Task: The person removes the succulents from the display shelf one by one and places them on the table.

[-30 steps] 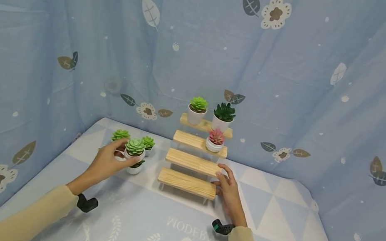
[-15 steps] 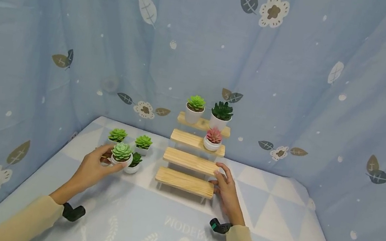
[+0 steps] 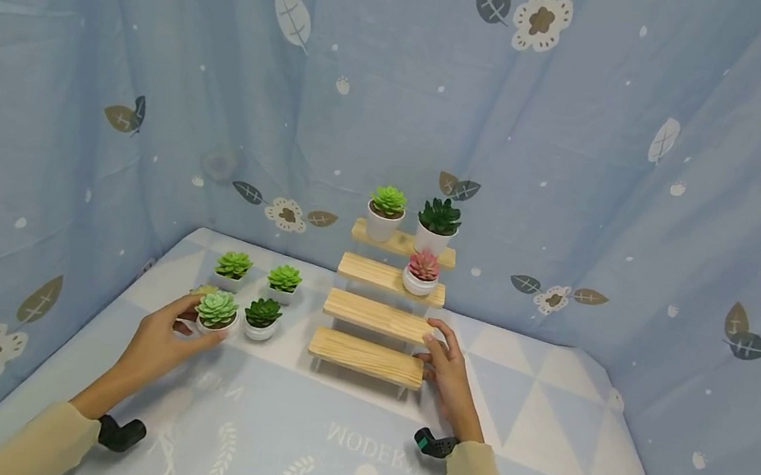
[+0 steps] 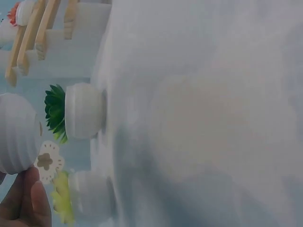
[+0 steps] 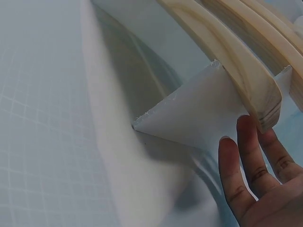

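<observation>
My left hand (image 3: pixel 154 347) holds a pale green potted succulent (image 3: pixel 217 311) between thumb and fingers at the table's left. In the left wrist view its ribbed white pot (image 4: pixel 18 137) is raised off the table. Just right of it stands a dark green succulent (image 3: pixel 262 317) in a white pot. A yellow-green succulent (image 4: pixel 62 196) is mostly hidden behind the held one in the head view. My right hand (image 3: pixel 451 381) is at the right side of the stepped wooden stand (image 3: pixel 375 316); in the right wrist view, extended fingers (image 4: pixel 40 201) of the left are matched by right fingertips touching the stand's end.
Two bright green succulents (image 3: pixel 284 280) in white pots stand behind the dark one. On the stand's top step are a light green plant (image 3: pixel 386 209) and a dark green plant (image 3: pixel 437 226). A pink succulent (image 3: pixel 422 271) sits one step lower. Patterned blue curtains enclose the table.
My left hand has moved left with the pale green succulent, away from the stand, uncovering the dark green one. My right hand has stayed beside the stand.
</observation>
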`<state>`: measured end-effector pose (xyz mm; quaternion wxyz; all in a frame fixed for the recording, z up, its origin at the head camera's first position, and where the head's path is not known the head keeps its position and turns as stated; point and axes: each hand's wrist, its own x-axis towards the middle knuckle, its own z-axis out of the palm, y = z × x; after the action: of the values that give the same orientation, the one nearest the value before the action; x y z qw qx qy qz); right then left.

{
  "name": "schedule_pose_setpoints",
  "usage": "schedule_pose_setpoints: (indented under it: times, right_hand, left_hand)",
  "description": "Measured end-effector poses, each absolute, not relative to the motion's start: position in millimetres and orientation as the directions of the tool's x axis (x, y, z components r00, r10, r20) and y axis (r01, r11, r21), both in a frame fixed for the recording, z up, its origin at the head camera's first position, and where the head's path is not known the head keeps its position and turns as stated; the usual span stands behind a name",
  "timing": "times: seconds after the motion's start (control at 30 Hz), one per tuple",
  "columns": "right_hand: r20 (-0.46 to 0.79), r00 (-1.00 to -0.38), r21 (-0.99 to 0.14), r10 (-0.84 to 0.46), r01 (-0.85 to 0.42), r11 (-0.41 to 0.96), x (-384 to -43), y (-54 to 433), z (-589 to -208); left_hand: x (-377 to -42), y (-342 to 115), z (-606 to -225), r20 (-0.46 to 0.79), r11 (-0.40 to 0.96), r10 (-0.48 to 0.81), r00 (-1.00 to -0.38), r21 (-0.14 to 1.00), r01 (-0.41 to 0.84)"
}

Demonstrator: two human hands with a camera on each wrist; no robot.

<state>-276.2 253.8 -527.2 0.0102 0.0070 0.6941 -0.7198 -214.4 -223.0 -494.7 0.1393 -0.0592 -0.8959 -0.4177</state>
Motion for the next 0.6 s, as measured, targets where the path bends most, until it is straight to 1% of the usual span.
schedule_pose_setpoints:
  times: [0.23,0.6]
  right_hand:
    - [-0.019,-1.0,-0.999,0.007,0.019,-0.029,-276,254,-527]
    - [-0.029,-1.0,-0.999,0.004,0.029,-0.046,-277,254,-528]
  left_hand:
    - [-208,-229,-491,0.237,0.661,-0.033,-0.971,0.734,0.157]
    - [-203,-242,-498,0.194,0.671,-0.057,-0.979,0.734,0.106]
